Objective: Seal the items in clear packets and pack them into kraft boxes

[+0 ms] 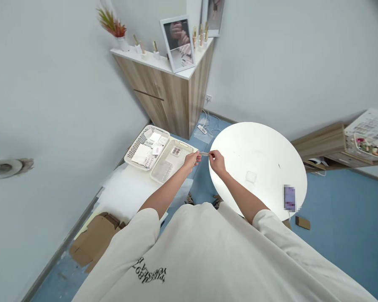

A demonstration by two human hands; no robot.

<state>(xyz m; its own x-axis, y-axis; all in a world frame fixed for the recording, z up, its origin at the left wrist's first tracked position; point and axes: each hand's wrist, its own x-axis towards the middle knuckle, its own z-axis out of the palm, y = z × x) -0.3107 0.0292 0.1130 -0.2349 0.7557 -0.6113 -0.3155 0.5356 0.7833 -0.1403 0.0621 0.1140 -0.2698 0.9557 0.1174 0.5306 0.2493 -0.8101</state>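
Note:
A small pale, see-through piece point(204, 154) spans the gap between my two hands; its exact kind is too small to make out. My left hand point(192, 160) has its fingers closed on one end, close to the right edge of a cream basket point(160, 178). At the other end, my right hand point(218, 162) pinches the piece above the left rim of a round white table point(258, 142). On that table, a small clear square case point(251, 177) lies to the right of my right hand.
Beside the cream basket sits another basket point(129, 158) with white boxes and packets. A phone point(289, 198), blurred out, lies at the table's right. Behind stands a wooden cabinet point(176, 100) with frames and bottles. A power strip point(202, 129) and cardboard point(93, 241) are lower down.

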